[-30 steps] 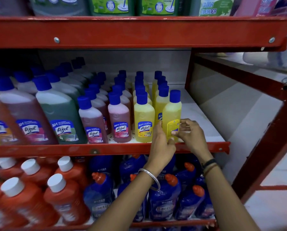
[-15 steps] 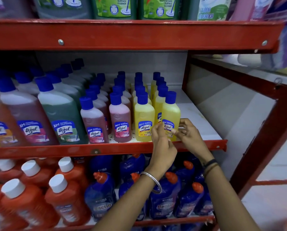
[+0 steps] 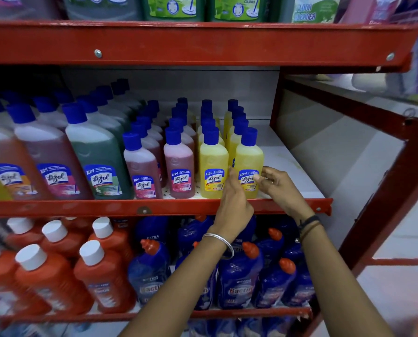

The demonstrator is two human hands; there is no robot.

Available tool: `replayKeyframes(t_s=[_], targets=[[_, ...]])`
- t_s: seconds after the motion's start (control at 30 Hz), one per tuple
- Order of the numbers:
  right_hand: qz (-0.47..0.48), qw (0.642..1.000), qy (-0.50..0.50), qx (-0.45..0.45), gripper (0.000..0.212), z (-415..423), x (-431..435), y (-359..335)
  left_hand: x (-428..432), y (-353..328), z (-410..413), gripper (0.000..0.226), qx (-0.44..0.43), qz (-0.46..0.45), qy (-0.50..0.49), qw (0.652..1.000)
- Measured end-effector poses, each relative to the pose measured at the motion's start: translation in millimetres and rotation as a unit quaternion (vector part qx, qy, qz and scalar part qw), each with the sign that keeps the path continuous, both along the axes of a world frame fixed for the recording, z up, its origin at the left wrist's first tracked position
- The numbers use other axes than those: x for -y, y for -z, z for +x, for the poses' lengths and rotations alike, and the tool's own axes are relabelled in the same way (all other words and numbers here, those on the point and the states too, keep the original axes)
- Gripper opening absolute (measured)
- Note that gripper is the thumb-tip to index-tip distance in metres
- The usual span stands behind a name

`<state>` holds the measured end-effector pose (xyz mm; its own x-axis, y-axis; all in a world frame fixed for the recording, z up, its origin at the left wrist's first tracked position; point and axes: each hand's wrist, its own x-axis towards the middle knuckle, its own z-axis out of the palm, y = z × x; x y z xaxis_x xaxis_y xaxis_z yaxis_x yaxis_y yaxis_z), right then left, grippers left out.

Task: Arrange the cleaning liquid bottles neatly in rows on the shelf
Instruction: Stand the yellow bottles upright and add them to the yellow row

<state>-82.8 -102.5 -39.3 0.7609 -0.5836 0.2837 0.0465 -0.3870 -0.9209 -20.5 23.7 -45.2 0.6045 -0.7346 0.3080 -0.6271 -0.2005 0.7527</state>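
Observation:
A small yellow bottle [image 3: 249, 154] with a blue cap stands upright at the front right end of the middle shelf [image 3: 106, 207], its label facing me. My left hand [image 3: 232, 203] has its fingers on the bottle's left side, between it and the neighbouring yellow bottle [image 3: 213, 161]. My right hand [image 3: 278, 188] pinches the right edge of its label with the fingertips. Behind these two run rows of yellow bottles. To the left stand rows of small pink bottles [image 3: 179, 164], then large green [image 3: 98, 154] and pink bottles.
White shelf board [image 3: 290, 171] lies bare to the right of the yellow rows, ending at a red frame post [image 3: 385, 203]. A red beam [image 3: 203, 42] overhangs above. The shelf below holds orange bottles [image 3: 64, 276] and dark blue bottles [image 3: 237, 283].
The front yellow bottle has been turned from edge-on until its label faces front, and it now sits level with its neighbour. Both hands stayed on it.

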Motion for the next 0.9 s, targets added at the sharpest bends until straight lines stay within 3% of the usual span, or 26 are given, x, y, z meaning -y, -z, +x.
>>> replayKeyframes(t_s=[0.4,0.57,0.63,0.7,0.77,0.9], targets=[[-0.005,0.999,0.047,-0.011,0.021,-1.9,-16.4,7.4,-15.8,-12.2,-5.9,0.087,-0.007,0.050,0.021,0.999],[-0.004,0.997,0.069,-0.016,0.031,-4.7,-30.9,6.3,-28.8,-7.2,-6.2,0.070,-0.019,0.009,0.037,0.999],[-0.010,0.986,0.157,0.053,0.034,-8.1,-47.1,12.1,-36.9,-2.8,-2.9,0.063,-0.013,-0.062,0.007,0.998],[-0.035,0.952,0.237,0.190,0.038,-13.2,-74.3,15.9,-48.2,-1.2,7.1,0.063,-0.027,-0.133,-0.033,0.990],[-0.086,0.949,0.192,0.233,0.040,-13.7,-97.5,17.8,-56.7,-1.9,18.0,0.067,-0.056,-0.162,-0.044,0.984],[-0.101,0.991,0.020,0.090,0.087,9.6,-128.6,16.0,-61.3,-0.1,29.9,0.088,-0.095,-0.137,-0.016,0.986]])
